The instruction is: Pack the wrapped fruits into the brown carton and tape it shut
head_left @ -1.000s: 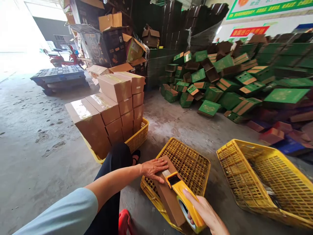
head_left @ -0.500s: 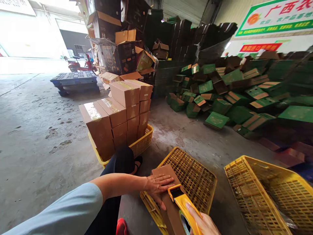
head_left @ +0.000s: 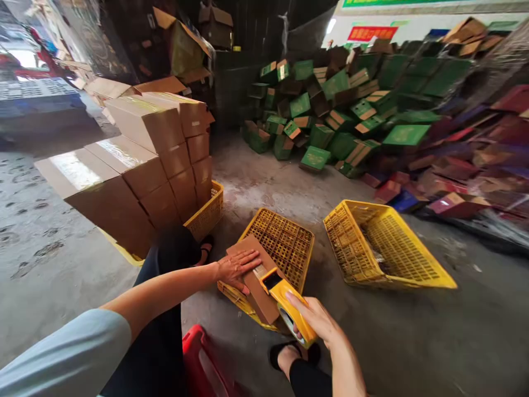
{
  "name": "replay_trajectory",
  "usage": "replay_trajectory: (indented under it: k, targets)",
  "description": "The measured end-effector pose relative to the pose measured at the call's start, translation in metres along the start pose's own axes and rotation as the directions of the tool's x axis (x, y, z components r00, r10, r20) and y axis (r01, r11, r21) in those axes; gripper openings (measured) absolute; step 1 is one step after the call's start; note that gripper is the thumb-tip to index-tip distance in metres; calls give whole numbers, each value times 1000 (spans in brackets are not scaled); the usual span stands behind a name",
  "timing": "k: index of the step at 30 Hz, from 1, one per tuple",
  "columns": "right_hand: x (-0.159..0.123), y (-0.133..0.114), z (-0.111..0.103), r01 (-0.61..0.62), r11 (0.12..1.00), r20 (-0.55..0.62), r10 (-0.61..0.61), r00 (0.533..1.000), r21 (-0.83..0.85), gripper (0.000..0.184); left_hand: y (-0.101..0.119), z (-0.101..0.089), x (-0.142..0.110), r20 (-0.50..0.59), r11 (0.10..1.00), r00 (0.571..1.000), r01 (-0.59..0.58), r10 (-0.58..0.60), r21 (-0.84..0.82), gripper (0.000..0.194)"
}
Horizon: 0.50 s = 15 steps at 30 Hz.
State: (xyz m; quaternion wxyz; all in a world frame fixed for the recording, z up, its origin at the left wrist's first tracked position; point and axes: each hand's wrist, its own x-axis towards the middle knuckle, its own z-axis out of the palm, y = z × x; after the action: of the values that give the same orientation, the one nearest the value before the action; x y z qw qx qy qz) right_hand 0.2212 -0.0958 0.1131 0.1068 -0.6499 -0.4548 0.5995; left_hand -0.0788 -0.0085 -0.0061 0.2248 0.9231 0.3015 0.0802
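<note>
A long brown cardboard box lies on an upturned yellow crate in front of me. My left hand rests flat on the box's top, fingers stretched out. My right hand grips a yellow tape dispenser, whose front end sits on the box just right of my left hand. A strip of clear tape shows on the box under the dispenser.
A stack of taped brown boxes fills a yellow crate at the left. Another yellow crate lies tilted at the right. Green boxes are heaped behind. A red stool is under me.
The view has swung right and down. My left hand stays flat on the box, and the dispenser has stayed at about the same spot beside my left hand.
</note>
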Motion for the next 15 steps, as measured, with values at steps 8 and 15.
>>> replay_trajectory:
  k: [8, 15]
  targets:
    - [4, 12, 6, 1, 999, 24, -2, 1000, 43, 44, 20, 12, -3, -19, 998, 1000, 22, -21, 52, 121]
    - [1, 13, 6, 4, 999, 28, -6, 1000, 45, 48, 37, 30, 9, 30, 992, 998, -64, 61, 108, 132]
